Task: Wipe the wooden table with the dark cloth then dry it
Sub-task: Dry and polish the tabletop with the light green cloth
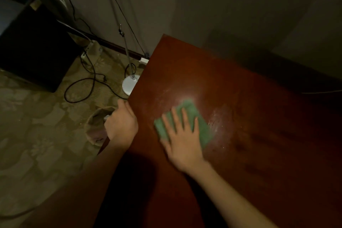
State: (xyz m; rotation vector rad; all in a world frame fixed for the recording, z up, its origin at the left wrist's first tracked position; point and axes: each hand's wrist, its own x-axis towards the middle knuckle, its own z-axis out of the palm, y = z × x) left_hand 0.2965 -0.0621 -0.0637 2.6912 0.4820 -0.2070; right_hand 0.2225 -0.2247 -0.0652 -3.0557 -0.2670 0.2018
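Observation:
A reddish-brown wooden table [249, 116] fills the right half of the view, with pale smears and a bright glare near its middle. A green cloth [200, 126] lies flat on it. My right hand [182, 139] presses on the cloth with fingers spread; the hand looks motion-blurred. My left hand [121, 124] grips the table's left edge, fingers curled over the side.
A woven basket [98, 126] stands on the patterned carpet just left of the table. A white round lamp base [129, 84] with its pole, black cables [83, 87] and a power strip lie near the wall. A black box [35, 46] sits far left.

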